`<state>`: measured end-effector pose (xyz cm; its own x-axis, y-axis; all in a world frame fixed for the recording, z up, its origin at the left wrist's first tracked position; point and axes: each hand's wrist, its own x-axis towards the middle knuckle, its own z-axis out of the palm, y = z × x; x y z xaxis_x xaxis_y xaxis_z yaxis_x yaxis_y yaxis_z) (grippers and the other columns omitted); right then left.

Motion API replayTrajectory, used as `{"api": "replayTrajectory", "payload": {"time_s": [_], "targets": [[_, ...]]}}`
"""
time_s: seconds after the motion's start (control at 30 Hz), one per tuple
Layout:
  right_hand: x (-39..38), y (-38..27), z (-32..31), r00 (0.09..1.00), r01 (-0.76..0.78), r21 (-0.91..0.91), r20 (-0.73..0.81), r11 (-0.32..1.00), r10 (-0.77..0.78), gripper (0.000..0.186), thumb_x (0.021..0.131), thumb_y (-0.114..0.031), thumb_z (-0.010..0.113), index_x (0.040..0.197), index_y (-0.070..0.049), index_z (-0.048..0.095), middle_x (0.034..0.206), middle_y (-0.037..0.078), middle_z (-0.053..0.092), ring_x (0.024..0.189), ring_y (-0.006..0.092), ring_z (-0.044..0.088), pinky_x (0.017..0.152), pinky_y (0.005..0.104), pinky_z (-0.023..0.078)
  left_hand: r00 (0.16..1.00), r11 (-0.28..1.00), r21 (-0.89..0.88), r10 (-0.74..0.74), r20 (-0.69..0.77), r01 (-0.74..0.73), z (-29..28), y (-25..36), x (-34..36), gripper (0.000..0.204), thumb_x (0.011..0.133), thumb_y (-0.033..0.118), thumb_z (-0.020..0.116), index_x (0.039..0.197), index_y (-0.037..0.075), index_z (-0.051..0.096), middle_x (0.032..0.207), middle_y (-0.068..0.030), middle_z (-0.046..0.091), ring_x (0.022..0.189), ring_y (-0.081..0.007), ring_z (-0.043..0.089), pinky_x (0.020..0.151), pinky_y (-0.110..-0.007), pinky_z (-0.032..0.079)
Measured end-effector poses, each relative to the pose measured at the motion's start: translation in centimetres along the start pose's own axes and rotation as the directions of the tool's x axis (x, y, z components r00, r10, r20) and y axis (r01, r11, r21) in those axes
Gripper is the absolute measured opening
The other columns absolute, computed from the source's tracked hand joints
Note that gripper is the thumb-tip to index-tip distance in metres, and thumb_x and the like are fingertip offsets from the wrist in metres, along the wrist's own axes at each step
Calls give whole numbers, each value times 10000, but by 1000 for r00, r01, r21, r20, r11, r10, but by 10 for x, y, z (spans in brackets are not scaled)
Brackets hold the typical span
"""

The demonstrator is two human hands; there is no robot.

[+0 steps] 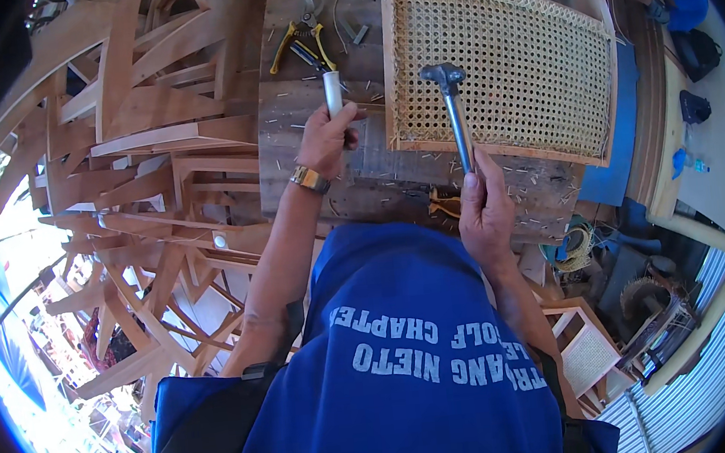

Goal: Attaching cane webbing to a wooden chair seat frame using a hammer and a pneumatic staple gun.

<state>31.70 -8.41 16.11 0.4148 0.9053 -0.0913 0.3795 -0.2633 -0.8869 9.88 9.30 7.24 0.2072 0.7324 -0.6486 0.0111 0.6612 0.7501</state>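
My left hand (329, 139) is closed around a white cylindrical rod (333, 93), held upright over the workbench; its lower end is hidden in my fingers. My right hand (486, 211) grips the handle of a hammer (456, 115). The metal head of the hammer is above the woven cane panel (508, 71), which is set in a wooden frame (503, 155). Just beyond the white rod lie pruning shears (308, 34) with yellow handles. Pliers (443, 203) with orange handles lie on the bench near my apron, left of my right hand.
Small wood or cane bits litter the dark workbench (376, 182). Stacked wooden chair frames (148, 142) crowd the left side. A coil of cane strips (573, 247) hangs at the lower right, near a chair with a cane seat (589, 355). A blue sheet (619, 152) borders the panel's right.
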Motion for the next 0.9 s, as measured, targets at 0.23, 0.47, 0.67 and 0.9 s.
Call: {"api": "replayTrajectory", "payload": {"time_s": [0.23, 0.47, 0.67, 0.9], "targets": [[-3, 25, 4, 1000, -21, -99, 10, 995, 22, 323, 1075, -137, 624, 1374, -18, 597, 921, 126, 684, 750, 171, 648, 693, 305, 531, 997, 997, 53, 64, -35, -62, 12, -6, 7, 210, 960, 193, 780, 1068, 68, 650, 809, 26, 613, 585, -59, 528, 522, -250, 420], [-12, 35, 8, 985, -127, 104, 132, 986, 113, 332, 1086, -172, 616, 1382, -21, 600, 964, 135, 706, 782, 179, 665, 728, 323, 539, 999, 999, 15, 29, -14, -29, 21, -3, 27, 358, 963, 351, 792, 1058, 41, 639, 745, 22, 598, 558, -69, 512, 487, -263, 384], [-17, 32, 38, 983, -154, 43, 109, 987, 148, 477, 1074, -89, 593, 1543, -57, 508, 1198, 223, 728, 985, 307, 751, 834, 379, 578, 999, 998, -46, -43, -5, 43, 32, 15, 51, 519, 981, 550, 723, 1088, 50, 638, 883, -12, 644, 582, -90, 503, 488, -274, 380], [-8, 39, 52, 997, 79, -15, 22, 997, -78, 502, 1059, -48, 590, 1552, -63, 495, 1393, 248, 659, 1231, 379, 692, 960, 416, 584, 965, 994, 91, -79, 248, 58, 40, 20, 70, 435, 960, 519, 767, 1025, 114, 622, 809, 42, 595, 573, -43, 473, 439, -213, 312]]}}
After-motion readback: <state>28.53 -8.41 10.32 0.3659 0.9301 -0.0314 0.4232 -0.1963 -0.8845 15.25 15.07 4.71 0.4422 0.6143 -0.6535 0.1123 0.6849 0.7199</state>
